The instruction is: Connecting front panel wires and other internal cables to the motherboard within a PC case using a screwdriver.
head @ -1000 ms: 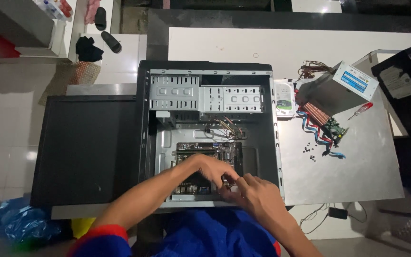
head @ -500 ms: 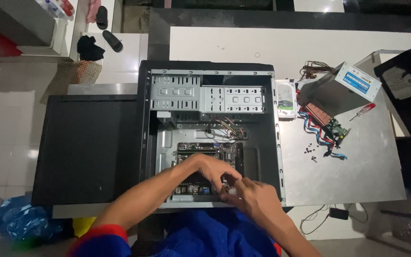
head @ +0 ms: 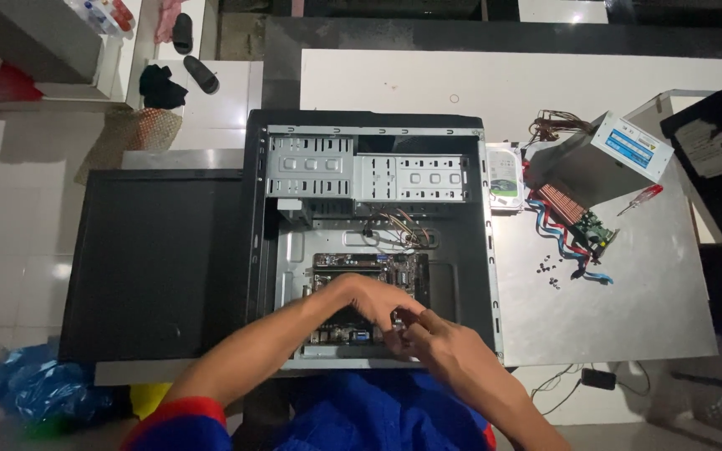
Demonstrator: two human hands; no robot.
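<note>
Inside the open computer case (head: 369, 242), lying on its side on the bench (head: 612, 317), both hands meet over the motherboard (head: 369, 276) near its lower right edge. The left hand (head: 369, 302) and right hand (head: 449, 351) have their fingers bunched together on something small; I cannot tell what. I judge this as work on a board fitting, needing fine, steady pressure. A red screwdriver (head: 641, 199) lies well apart.

Head camera, steeply downward, near table (head: 612, 334)
</note>
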